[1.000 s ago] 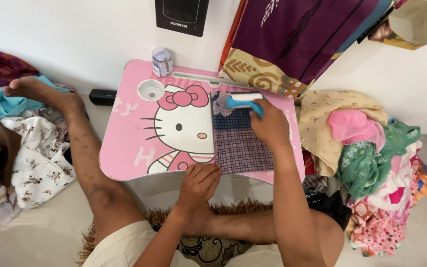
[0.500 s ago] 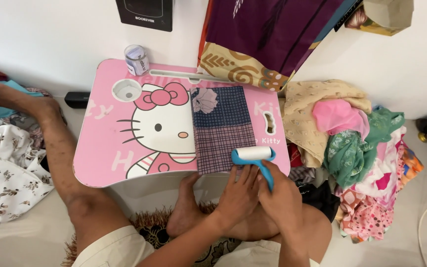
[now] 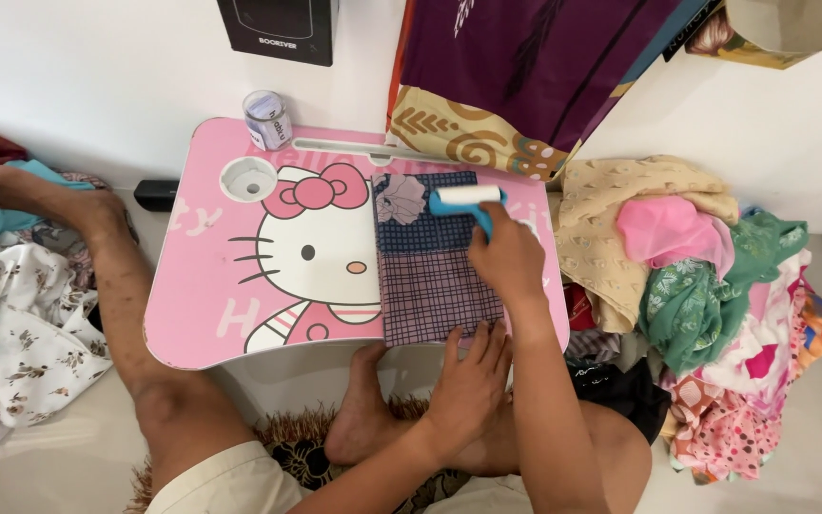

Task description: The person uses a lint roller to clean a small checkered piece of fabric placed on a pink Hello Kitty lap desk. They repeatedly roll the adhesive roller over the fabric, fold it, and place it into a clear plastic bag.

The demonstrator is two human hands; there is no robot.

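Note:
A folded checked cloth, dark blue at the far end and purple near me, lies on the right half of a pink lap table printed with a cartoon cat. My right hand grips the blue handle of a lint roller, whose white roll rests on the cloth's far end. My left hand lies flat, fingers spread, pressing the near edge of the cloth at the table's front rim.
A small lidded jar stands at the table's far left corner beside a round cup recess. A heap of colourful clothes lies on the right, more cloth on the left. My bare legs and feet are under the table.
The roller moved from the far end of the cloth down to its near edge, then back to the far end. My left hand stayed on the cloth's near edge.

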